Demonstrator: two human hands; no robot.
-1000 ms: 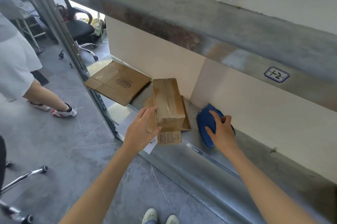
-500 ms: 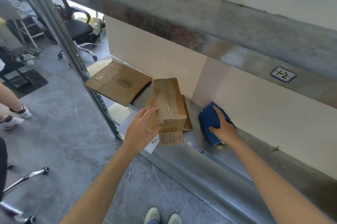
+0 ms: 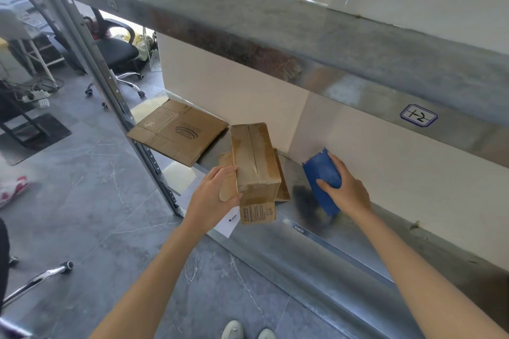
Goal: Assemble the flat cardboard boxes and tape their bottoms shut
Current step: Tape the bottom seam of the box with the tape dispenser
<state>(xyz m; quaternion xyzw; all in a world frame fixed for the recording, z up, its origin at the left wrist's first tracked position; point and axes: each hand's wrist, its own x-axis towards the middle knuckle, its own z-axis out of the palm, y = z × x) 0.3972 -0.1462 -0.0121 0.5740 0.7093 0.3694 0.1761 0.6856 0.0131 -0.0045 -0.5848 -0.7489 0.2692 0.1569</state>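
Note:
A small assembled cardboard box (image 3: 254,162) stands on the metal shelf (image 3: 316,231), its taped seam facing up, one flap hanging over the shelf's front edge. My left hand (image 3: 213,196) grips its left side. It rests on a flattened piece of cardboard (image 3: 281,181). To the right, my right hand (image 3: 345,188) is closed around a blue tape dispenser (image 3: 322,177), tilted up off the shelf. A larger flat cardboard box (image 3: 179,132) lies at the shelf's left end, sticking out past the upright.
An upper shelf beam (image 3: 303,43) with a handwritten label (image 3: 418,115) hangs just above. A white paper (image 3: 230,224) lies under the box at the shelf edge. Office chairs (image 3: 118,54) and another person's shoe (image 3: 12,187) are on the grey floor to the left.
My right hand closed on the blue tape dispenser and tipped it up off the shelf. The other person walked away to the left. My left hand stayed on the box.

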